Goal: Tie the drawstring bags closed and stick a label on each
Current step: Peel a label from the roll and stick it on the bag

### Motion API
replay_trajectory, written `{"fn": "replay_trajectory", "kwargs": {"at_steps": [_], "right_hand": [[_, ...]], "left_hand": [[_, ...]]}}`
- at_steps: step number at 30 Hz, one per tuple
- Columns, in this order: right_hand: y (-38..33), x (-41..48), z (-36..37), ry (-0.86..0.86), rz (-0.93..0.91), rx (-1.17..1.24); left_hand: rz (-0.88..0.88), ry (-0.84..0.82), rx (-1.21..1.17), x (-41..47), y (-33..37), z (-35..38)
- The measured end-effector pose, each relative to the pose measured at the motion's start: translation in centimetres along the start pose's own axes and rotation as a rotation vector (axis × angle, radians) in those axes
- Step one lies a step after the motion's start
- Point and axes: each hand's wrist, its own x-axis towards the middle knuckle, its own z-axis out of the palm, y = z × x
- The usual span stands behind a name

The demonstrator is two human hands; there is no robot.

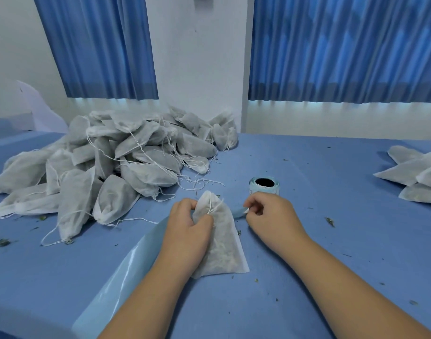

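Note:
A white drawstring bag (224, 243) filled with dried herbs lies on the blue table (319, 253) in front of me. Its neck is gathered and its string loops over the top. My left hand (187, 226) grips the bag by its neck and left side. Just right of the bag, my right hand (270, 216) pinches a small white label at the end of a pale blue backing strip (136, 260). That strip trails under my left arm toward the near left edge. The label roll (264, 185) stands right behind my hands.
A big heap of filled bags (107, 165) with loose strings covers the left side of the table. A smaller pile of bags (417, 177) lies at the far right. Herb crumbs dot the cloth. Blue curtains (344, 50) hang behind.

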Motion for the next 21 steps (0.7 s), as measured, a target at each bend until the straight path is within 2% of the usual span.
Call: {"fn": "replay_trajectory", "kwargs": {"at_steps": [7, 21], "right_hand": [[-0.2, -0.13, 0.22, -0.003, 0.039, 0.088], [0.01, -0.07, -0.33, 0.043, 0.133, 0.083]], "left_hand": [[0.01, 0.004, 0.02, 0.01, -0.06, 0.13], [0.009, 0.034, 0.078, 0.21, -0.11, 0.21]]}}
